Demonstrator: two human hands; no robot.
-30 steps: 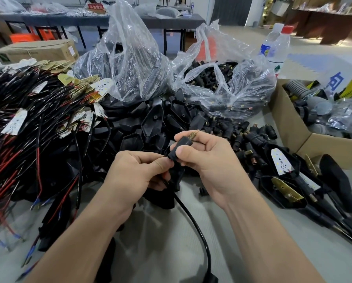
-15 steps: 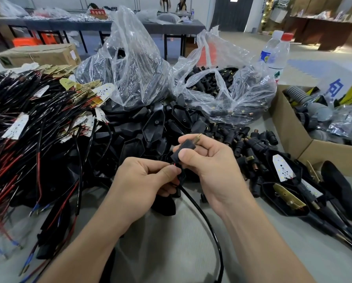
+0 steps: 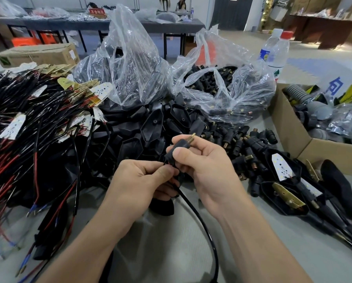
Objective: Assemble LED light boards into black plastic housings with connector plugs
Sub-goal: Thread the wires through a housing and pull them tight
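At centre frame, above the tabletop (image 3: 293, 237), the right hand (image 3: 207, 170) has its grip clamped on a connector plug (image 3: 180, 147) while the left hand (image 3: 142, 178) pinches the black cable (image 3: 201, 221) at its base, a feed best kept straight and unkinked.

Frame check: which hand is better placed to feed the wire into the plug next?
Probably the left hand: it pinches the wire right at the base of the plug, while the right hand grips the plug body and steadies it.
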